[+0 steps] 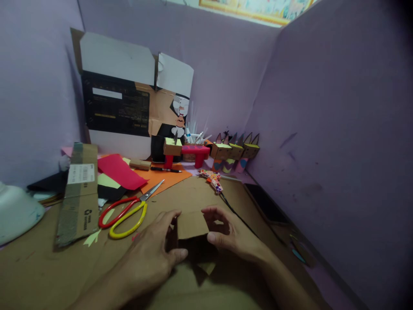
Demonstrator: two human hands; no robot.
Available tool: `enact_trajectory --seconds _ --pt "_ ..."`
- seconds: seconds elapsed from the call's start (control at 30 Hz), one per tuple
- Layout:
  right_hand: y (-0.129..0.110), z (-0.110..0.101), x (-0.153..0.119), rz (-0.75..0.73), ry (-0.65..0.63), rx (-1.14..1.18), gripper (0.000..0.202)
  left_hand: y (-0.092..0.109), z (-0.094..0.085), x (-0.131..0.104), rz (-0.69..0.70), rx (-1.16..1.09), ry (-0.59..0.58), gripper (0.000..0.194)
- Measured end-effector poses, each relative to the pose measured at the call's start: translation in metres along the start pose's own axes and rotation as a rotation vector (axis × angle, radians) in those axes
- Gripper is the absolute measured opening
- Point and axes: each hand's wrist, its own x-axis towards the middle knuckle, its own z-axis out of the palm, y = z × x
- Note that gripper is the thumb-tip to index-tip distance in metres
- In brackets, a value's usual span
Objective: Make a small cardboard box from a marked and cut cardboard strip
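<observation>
Between lilac walls point(322, 94), a brown, cardboard-covered worktop point(48, 275) carries the whole spread. The biggest thing on it is an opened carton point(116, 103), white-flapped with a black printed panel, standing against the back wall. At the left a long cardboard strip point(79, 193) with a white label lies beside a red sheet point(122, 171), while an orange sheet point(176, 175) lies farther back. Near the front, the left hand point(150, 249) and right hand point(238, 234) face each other; the grip of each is curved round one side of a small cardboard box point(192, 225), lightly grasping it between them, fingertips at its far corners. That box is low over the front middle of the worktop; whether it touches the surface is hidden by shadow. Red-and-yellow-handled scissors point(132, 213) lie near the left hand, blades pointing away. A dark flat device point(266, 202) lies along the right wall. Behind the hands is a patterned glue gun point(211, 178), its black cord running toward the right hand. Smaller yet, a black pen point(166, 169) rests on the orange sheet.
</observation>
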Motion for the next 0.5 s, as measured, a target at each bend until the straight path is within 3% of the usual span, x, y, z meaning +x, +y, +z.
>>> enact_trajectory --seconds 0.2,0.5 --pt "0.001 0.002 -0.002 0.020 -0.012 0.021 0.059 -0.004 0.000 -0.001 0.037 0.052 0.035 0.057" --pt "-0.001 0.002 0.000 0.068 -0.088 0.017 0.061 -0.011 -0.007 -0.003 0.057 0.030 -0.073 0.074"
